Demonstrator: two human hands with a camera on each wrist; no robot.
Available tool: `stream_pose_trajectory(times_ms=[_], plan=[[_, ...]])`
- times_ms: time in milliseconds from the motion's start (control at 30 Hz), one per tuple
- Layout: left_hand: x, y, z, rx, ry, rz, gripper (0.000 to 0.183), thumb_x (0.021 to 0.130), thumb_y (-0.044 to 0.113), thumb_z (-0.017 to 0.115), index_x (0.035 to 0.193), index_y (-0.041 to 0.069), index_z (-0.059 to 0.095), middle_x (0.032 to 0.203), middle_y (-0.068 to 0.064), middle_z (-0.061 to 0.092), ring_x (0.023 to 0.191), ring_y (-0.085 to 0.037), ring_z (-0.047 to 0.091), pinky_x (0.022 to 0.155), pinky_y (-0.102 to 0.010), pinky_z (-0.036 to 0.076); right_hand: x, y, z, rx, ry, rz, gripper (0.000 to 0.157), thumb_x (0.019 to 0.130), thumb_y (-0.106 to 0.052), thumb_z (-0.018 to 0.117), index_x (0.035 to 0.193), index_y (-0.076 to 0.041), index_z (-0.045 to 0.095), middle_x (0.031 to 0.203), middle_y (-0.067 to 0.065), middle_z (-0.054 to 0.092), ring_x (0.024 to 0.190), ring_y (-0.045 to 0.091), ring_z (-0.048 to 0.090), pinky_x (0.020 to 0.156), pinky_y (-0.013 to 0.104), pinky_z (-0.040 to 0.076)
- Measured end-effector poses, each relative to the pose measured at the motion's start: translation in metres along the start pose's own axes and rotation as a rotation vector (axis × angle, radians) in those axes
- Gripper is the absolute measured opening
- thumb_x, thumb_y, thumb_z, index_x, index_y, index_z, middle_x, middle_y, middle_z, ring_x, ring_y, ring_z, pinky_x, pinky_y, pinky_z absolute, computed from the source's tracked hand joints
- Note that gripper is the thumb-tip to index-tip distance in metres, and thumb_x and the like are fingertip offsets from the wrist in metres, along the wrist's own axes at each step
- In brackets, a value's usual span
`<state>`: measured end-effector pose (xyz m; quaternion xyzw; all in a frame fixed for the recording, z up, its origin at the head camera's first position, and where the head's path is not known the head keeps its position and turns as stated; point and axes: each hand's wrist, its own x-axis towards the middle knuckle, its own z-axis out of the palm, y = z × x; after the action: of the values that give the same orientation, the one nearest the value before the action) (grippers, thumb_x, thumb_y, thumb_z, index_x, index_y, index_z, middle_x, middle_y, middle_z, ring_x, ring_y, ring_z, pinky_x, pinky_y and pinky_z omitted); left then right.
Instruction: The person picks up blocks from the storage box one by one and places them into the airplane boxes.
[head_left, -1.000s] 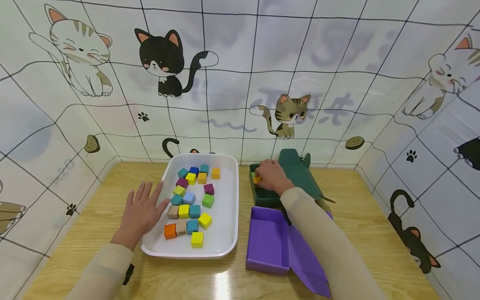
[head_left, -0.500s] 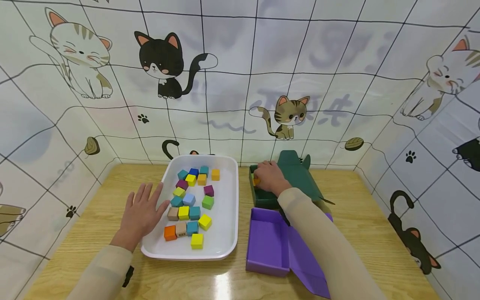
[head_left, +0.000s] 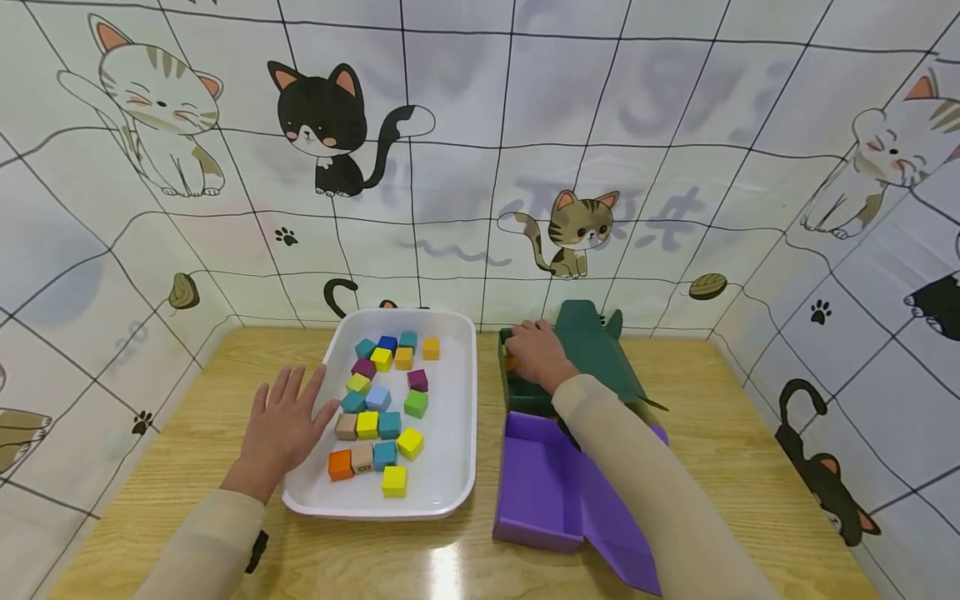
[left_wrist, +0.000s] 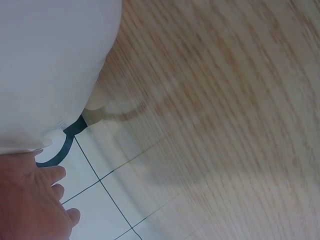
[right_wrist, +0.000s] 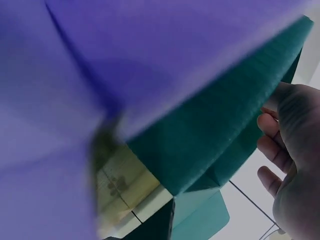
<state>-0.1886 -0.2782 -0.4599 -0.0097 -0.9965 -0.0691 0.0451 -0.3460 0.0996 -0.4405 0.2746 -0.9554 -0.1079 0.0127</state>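
Observation:
My left hand lies palm down with spread, straight fingers along the left rim of the white tray. In the left wrist view, the fingers show beside the tray's wall. My right hand reaches into the open green box at the back, its fingers bent down over an orange cube at the box's left side. In the right wrist view, the fingers are curled at the green box's wall, and their tips inside are partly hidden. Toy cubes of several colours lie in the tray.
An open purple box stands in front of the green one, its lid folded out to the right under my right forearm. The green lid leans open rightward. A cat-printed sheet rises behind the wooden table.
My right hand has shifted slightly left within the green box, and less of the orange cube shows. The purple box has slid a little to the right. My left hand stays put.

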Motion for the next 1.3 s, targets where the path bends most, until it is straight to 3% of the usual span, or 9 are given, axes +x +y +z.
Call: stream_pose_trajectory(times_ms=[200,367,500,733,1033,1133,1300], plan=[[0.001,0.000,-0.001,0.005,-0.009,-0.002,0.069,0.101,0.051,0.038,0.155,0.012,0.021,0.156,-0.027,0.021,0.146,-0.047,0.012,0.118,-0.067,0.008,-0.005,0.007,-0.012,0.069,0.008,0.021,0.028,0.085,-0.037,0.074,0.108,-0.021,0.071,0.111,0.003,0.062,0.109,0.026,0.053,0.105,0.049,0.037],[0.001,0.000,0.000,-0.003,-0.021,-0.004,0.070,0.101,0.051,0.038,0.155,0.012,0.020,0.157,-0.028,0.020,0.146,-0.047,0.011,0.118,-0.067,0.006,-0.013,0.010,-0.029,0.121,0.039,0.033,0.031,0.085,-0.040,0.074,0.109,-0.021,0.071,0.109,0.002,0.061,0.105,0.025,0.052,0.106,0.049,0.037],[0.002,-0.001,0.000,-0.006,-0.025,-0.010,0.070,0.101,0.049,0.040,0.156,0.012,0.019,0.157,-0.028,0.019,0.146,-0.048,0.011,0.118,-0.067,0.005,-0.020,0.000,-0.043,0.153,0.077,-0.008,0.028,0.086,-0.038,0.073,0.109,-0.021,0.070,0.109,0.003,0.061,0.106,0.025,0.052,0.105,0.049,0.038],[0.003,-0.002,0.003,-0.009,-0.027,-0.015,0.070,0.100,0.049,0.040,0.156,0.012,0.018,0.157,-0.028,0.018,0.146,-0.047,0.010,0.118,-0.067,0.005,-0.032,-0.040,-0.065,0.165,0.125,-0.190,0.028,0.086,-0.038,0.073,0.110,-0.024,0.069,0.113,0.000,0.062,0.114,0.023,0.054,0.107,0.046,0.038],[0.004,-0.001,0.004,-0.005,-0.027,-0.018,0.070,0.100,0.049,0.040,0.156,0.013,0.018,0.158,-0.028,0.018,0.146,-0.047,0.010,0.118,-0.067,0.006,-0.051,-0.109,-0.069,0.092,-0.004,-0.465,0.038,0.086,-0.049,0.069,0.120,-0.032,0.066,0.117,-0.007,0.062,0.116,0.016,0.051,0.109,0.037,0.037],[0.004,-0.002,0.005,-0.005,-0.026,-0.017,0.071,0.100,0.050,0.040,0.156,0.013,0.017,0.158,-0.028,0.018,0.147,-0.047,0.009,0.118,-0.067,0.006,-0.059,-0.128,-0.064,0.084,-0.014,-0.516,0.041,0.085,-0.051,0.069,0.122,-0.033,0.065,0.118,-0.008,0.062,0.117,0.014,0.051,0.111,0.037,0.037],[0.003,-0.001,0.004,-0.008,-0.029,-0.016,0.071,0.100,0.050,0.039,0.156,0.013,0.016,0.158,-0.028,0.017,0.147,-0.047,0.009,0.118,-0.067,0.005,-0.062,-0.147,-0.060,0.069,-0.038,-0.530,0.043,0.084,-0.051,0.071,0.122,-0.033,0.065,0.115,-0.008,0.063,0.113,0.013,0.052,0.108,0.036,0.038]])
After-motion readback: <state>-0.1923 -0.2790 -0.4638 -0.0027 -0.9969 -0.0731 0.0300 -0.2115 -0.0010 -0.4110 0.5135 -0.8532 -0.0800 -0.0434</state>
